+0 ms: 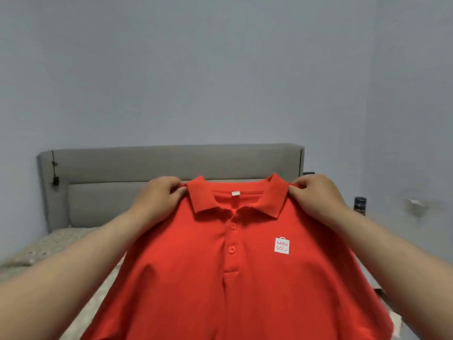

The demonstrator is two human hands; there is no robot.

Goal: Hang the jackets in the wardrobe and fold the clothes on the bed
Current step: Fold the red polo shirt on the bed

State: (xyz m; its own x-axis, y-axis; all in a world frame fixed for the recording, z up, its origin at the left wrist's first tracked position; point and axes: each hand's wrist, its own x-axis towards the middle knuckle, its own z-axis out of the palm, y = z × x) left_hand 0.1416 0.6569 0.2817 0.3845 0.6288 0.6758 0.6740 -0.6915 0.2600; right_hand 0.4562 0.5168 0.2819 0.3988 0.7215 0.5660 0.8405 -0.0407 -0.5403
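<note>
The left hand (pixel 157 196) and the right hand (pixel 316 195) each pinch 1 shoulder of the red polo shirt (pixel 235 278), holding it up above the bed (pixel 49 244).

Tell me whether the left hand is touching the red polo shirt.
Touching. The head view shows the left hand pinching the red polo shirt at its shoulder.

Dim, even light; soft blur, edges warped.
</note>
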